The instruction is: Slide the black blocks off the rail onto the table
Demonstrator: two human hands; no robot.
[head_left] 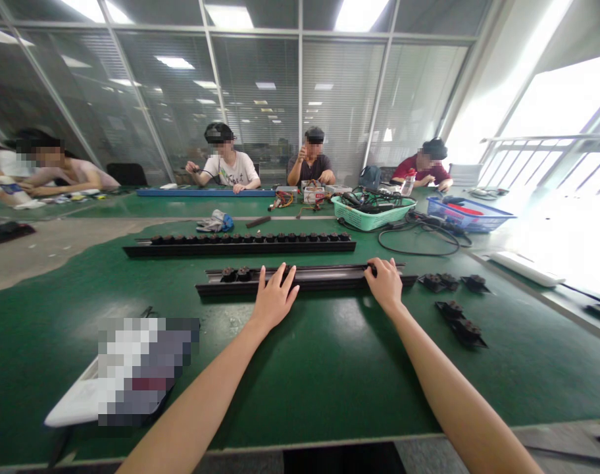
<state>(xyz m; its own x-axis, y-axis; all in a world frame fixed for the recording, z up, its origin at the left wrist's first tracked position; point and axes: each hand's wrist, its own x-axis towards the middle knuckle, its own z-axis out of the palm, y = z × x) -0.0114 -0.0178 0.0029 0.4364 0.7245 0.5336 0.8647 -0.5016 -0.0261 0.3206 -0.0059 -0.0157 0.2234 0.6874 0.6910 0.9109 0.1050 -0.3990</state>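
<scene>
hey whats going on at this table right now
A person at a green table has both hands on a long black rail. The left hand lies flat on its middle, and the right hand rests near its right end. Two socket modules sit in the rail's left part. A second rail behind is full of them, loose modules lie to the right, and other people sit opposite.

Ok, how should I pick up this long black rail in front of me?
Probably with two hands spaced along the rail, coming over its near long edge. It is long, thin and lies flat crosswise; your left hand and right hand rest there.
</scene>
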